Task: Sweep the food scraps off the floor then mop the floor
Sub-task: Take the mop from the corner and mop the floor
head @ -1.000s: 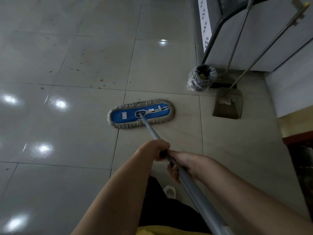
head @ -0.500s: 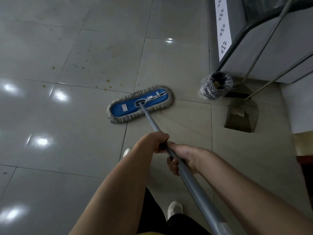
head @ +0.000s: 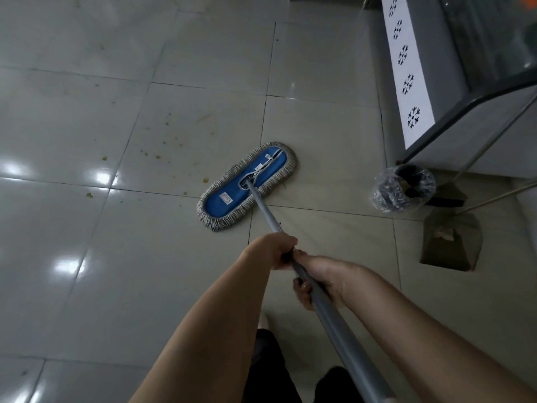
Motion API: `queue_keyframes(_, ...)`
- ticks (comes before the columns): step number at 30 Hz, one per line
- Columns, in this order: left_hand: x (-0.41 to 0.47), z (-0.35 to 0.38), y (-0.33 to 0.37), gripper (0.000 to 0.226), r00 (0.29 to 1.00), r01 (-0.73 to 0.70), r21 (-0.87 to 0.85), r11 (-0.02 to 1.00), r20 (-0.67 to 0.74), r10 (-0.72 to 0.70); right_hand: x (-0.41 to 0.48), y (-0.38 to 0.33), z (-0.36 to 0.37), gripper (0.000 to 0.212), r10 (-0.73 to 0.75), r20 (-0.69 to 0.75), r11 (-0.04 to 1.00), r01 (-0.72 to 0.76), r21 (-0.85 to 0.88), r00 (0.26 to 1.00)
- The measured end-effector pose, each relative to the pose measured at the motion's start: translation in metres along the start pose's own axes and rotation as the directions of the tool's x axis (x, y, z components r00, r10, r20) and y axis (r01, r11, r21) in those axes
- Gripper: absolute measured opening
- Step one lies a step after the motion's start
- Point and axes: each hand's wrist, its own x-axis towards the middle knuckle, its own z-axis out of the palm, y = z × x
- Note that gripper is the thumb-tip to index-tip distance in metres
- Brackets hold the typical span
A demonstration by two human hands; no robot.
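Lying flat on the tiled floor (head: pixel 72 228), the mop head (head: pixel 232 199) sits in the middle of the view, blue on top with a grey fringe all round. It is turned at a slant, with one end near and left and the other far and right. A grout line passes under its near half. The pole (head: pixel 263 209) joins the head at its centre and runs back toward the person.

The left hand (head: pixel 271 250) is wrapped round the pole on the mop side. The right hand (head: pixel 322 279) grips it just behind, fingers curled under the shaft. The two hands touch or almost touch. Below them a pale shoe (head: pixel 263 318) shows between the arms.

Yellow-green scraps (head: pixel 158 157) are scattered over the tile left of and beyond the head. One bit (head: pixel 205 180) lies just beside the fringe's left edge, and others (head: pixel 88 195) lie well apart to the left. That side is open tile out to the left and far edges of the view, with bright glare spots on it.

The right side is tighter. A bin (head: pixel 404 189) lined with a clear bag stands right of the head's far end, with a strip of bare tile between them. A dustpan (head: pixel 450 245) lies just near of the bin. Thin handles (head: pixel 494 196) slant up from there toward the right edge. Behind the bin a cabinet (head: pixel 421 82) with a white patterned strip closes off the far right, its base edge meeting the floor along a line running away from the person.
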Motion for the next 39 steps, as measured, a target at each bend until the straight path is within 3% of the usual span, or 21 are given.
queue_keyframes(11,0.028,-0.060,0.121,0.024,0.996,-0.037,0.199,0.979,-0.070,0.051,0.017,-0.130,0.035,0.048,-0.013,0.060,1.000,0.011,0.027,0.998)
queue_keyframes(13,0.032,-0.072,0.153,0.029,0.995,-0.043,0.236,0.971,-0.077,0.063,0.024,-0.162,0.039,0.056,-0.025,0.082,0.999,0.022,0.038,0.996)
queue_keyframes(17,0.035,-0.093,0.218,0.030,0.994,-0.041,0.254,0.966,-0.085,0.064,0.031,-0.228,0.045,0.066,-0.028,0.128,0.998,0.021,0.058,0.991)
queue_keyframes(25,0.045,-0.145,0.312,0.032,0.994,-0.019,0.237,0.971,-0.096,0.043,0.037,-0.331,0.077,0.064,-0.032,0.187,0.999,0.026,0.031,0.982)
queue_keyframes(28,0.049,-0.179,0.343,0.031,0.998,0.017,0.170,0.985,-0.056,-0.008,0.043,-0.367,0.101,0.058,-0.042,0.185,0.999,0.038,0.026,0.982)
queue_keyframes(35,0.065,-0.280,0.412,0.027,0.998,-0.013,0.261,0.965,-0.048,0.026,0.062,-0.443,0.193,0.067,-0.126,0.220,0.982,0.090,0.167,0.967)
queue_keyframes(39,0.066,-0.338,0.450,0.024,0.997,-0.026,0.279,0.960,-0.058,0.044,0.074,-0.484,0.246,0.051,-0.117,0.242,0.959,0.047,0.278,0.963)
